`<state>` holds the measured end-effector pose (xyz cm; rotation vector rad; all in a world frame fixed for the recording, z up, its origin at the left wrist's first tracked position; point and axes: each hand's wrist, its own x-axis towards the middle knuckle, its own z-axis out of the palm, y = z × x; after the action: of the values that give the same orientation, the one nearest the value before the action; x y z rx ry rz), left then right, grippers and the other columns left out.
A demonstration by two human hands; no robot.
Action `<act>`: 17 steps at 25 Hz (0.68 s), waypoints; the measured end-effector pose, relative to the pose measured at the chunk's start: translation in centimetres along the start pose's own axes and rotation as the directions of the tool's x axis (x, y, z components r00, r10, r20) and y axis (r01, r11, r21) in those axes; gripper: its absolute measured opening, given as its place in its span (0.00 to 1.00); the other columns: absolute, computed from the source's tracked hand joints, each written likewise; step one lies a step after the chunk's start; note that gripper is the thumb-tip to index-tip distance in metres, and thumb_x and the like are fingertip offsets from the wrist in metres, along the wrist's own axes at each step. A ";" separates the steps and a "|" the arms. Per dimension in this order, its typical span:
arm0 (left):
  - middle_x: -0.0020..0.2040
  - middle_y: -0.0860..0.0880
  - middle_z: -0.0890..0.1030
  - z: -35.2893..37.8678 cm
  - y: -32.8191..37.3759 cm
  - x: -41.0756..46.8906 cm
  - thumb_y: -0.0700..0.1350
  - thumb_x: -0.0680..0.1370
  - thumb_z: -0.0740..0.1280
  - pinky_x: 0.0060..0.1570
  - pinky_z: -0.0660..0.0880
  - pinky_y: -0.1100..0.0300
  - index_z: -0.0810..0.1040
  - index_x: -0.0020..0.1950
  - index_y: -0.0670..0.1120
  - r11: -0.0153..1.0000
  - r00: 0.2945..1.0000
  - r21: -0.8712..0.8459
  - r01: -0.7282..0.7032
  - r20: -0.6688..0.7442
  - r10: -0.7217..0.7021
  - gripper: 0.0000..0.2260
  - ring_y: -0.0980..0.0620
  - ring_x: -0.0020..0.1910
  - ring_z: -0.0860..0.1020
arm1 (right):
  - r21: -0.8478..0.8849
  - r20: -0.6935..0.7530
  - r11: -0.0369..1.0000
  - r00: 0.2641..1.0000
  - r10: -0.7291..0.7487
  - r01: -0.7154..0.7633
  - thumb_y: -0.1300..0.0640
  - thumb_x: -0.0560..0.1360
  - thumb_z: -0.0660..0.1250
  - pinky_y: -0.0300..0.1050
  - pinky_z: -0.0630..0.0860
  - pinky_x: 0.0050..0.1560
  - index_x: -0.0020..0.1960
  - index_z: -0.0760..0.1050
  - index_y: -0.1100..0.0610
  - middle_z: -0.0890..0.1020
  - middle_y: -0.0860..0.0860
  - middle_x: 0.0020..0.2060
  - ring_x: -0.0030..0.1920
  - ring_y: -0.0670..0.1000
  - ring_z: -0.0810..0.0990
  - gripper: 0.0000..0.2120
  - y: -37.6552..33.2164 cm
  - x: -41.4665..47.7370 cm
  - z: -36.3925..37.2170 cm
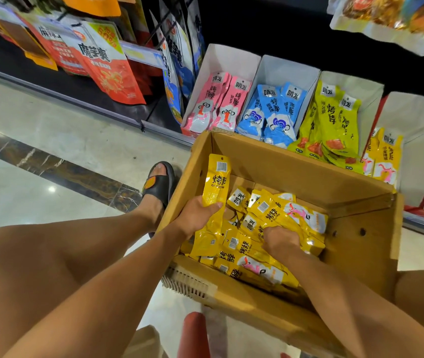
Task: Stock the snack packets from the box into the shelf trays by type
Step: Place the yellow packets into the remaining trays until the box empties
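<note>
An open cardboard box (278, 161) rests across my lap, holding a heap of yellow snack packets (254, 249). My left hand (195, 218) grips a stack of yellow packets (216, 184) that stands upright at the box's left side. My right hand (280, 240) is dug into the heap with its fingers curled round several packets. Beyond the box, white shelf trays hold pink packets (218, 104), blue packets (273, 112), lime-green packets (332, 120) and yellow packets (384, 158).
Large red, orange and blue snack bags (102, 55) stand on the shelf at the left, behind a price rail (138, 54). A foil bag (386, 19) hangs at the top right. My sandalled foot (159, 182) rests on the tiled floor beside the box.
</note>
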<state>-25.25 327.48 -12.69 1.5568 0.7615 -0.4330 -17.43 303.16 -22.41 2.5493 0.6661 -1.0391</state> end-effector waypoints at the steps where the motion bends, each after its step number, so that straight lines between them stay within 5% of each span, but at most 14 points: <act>1: 0.49 0.55 0.86 0.1 -0.2 0.1 0.46 0.84 0.66 0.35 0.75 0.73 0.83 0.59 0.47 1.000 1.000 0.009 0.000 0.004 0.000 0.08 0.62 0.43 0.84 | -0.014 -0.011 1.000 1.000 0.002 -0.003 0.52 0.79 0.64 0.47 0.73 0.47 0.63 0.75 0.49 0.80 0.49 0.58 0.60 0.54 0.79 0.13 -0.1 0.0 0.1; 5: 0.44 0.58 0.84 0.0 0.1 0.1 0.47 0.83 0.67 0.34 0.73 0.74 0.82 0.52 0.52 0.999 1.000 0.051 -0.011 -0.013 0.012 0.04 0.65 0.42 0.83 | 0.016 -0.075 1.000 0.997 0.013 -0.012 0.59 0.78 0.60 0.46 0.73 0.46 0.61 0.76 0.50 0.81 0.50 0.56 0.57 0.55 0.81 0.14 0.4 -0.7 -1.0; 10: 0.53 0.51 0.86 0.0 2.0 -1.1 0.47 0.83 0.68 0.36 0.75 0.69 0.81 0.57 0.51 0.998 0.997 0.014 -0.065 -0.034 0.065 0.05 0.60 0.44 0.82 | 0.236 -0.151 0.969 0.988 -0.036 0.072 0.54 0.77 0.61 0.44 0.71 0.44 0.53 0.75 0.51 0.82 0.52 0.50 0.53 0.58 0.81 0.06 2.2 -3.3 -3.5; 14: 0.52 0.48 0.86 -0.2 5.5 -3.6 0.45 0.82 0.69 0.42 0.80 0.62 0.83 0.54 0.49 0.990 0.990 -0.008 -0.139 -0.031 0.139 0.04 0.56 0.44 0.84 | 0.552 -0.238 0.821 0.971 -0.014 0.147 0.54 0.78 0.63 0.45 0.70 0.39 0.40 0.69 0.50 0.79 0.50 0.36 0.42 0.56 0.79 0.08 3.1 -5.8 -7.6; 17: 0.46 0.48 0.86 -0.7 8.5 -5.1 0.42 0.82 0.69 0.35 0.78 0.68 0.83 0.54 0.45 0.976 0.975 -0.008 -0.217 -0.040 0.217 0.04 0.59 0.38 0.84 | 0.695 -0.323 0.684 0.946 0.021 0.222 0.55 0.80 0.66 0.46 0.65 0.36 0.37 0.67 0.51 0.74 0.48 0.30 0.34 0.51 0.74 0.14 3.4 -8.2 -12.1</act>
<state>-23.11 327.14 -3.00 1.6202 0.6135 -0.2371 -13.87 303.14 -7.85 3.4684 0.5377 -1.1109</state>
